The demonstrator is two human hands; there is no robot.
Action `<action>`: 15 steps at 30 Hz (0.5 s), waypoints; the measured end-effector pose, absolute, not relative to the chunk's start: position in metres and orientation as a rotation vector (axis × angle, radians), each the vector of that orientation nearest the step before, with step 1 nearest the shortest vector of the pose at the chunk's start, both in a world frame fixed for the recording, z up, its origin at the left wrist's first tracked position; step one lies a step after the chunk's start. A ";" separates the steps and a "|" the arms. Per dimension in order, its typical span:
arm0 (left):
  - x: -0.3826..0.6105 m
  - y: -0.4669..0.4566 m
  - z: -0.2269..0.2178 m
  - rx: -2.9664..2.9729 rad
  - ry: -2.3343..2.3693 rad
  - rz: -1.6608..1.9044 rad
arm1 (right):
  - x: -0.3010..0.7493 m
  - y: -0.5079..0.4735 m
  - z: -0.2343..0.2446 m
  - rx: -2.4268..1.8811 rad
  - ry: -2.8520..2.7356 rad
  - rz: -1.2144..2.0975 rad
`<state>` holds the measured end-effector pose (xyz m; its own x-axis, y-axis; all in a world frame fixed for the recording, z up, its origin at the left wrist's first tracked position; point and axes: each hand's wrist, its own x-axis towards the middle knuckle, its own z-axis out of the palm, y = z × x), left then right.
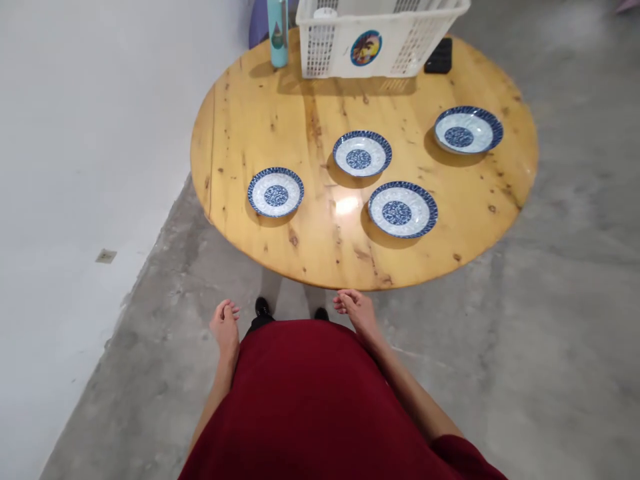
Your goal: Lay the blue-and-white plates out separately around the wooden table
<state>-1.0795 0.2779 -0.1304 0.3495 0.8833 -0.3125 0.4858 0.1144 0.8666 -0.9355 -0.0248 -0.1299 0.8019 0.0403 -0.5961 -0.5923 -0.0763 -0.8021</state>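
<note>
My left hand (225,323) hangs in front of my body at the left, away from the table, its fingers loosely bent and slightly apart with nothing in them. Close to the table's near edge is my right hand (356,309), also empty, with loosely curled fingers. Blue-and-white dishes lie face up on the round wooden table (315,247): one plate (276,193) at the left, another plate (362,154) at the middle, a larger dish (403,210) nearer the front and a deeper dish (468,130) at the right. Neither hand touches a dish.
A white plastic basket (340,50) stands at the table's far side, with a white-lidded container (325,13) partly visible in it. Left of it is a light-blue bottle (278,33); right of it, a black flat object (439,56). A white wall (90,133) borders the left side.
</note>
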 end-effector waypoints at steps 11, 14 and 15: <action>-1.106 0.472 -0.141 1.634 1.307 0.440 | -0.952 0.131 -0.121 -1.499 0.503 0.426; -1.075 0.501 -0.140 1.692 1.206 0.434 | -0.934 0.152 -0.114 -1.502 0.489 0.379; -1.061 0.508 -0.140 1.696 1.182 0.434 | -0.923 0.155 -0.111 -1.506 0.488 0.358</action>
<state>-1.0607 0.5079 -0.1400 0.4617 0.8569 -0.2291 0.5047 -0.0414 0.8623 -0.9231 0.1553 -0.1112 0.8537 -0.0734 -0.5156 -0.5138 0.0426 -0.8569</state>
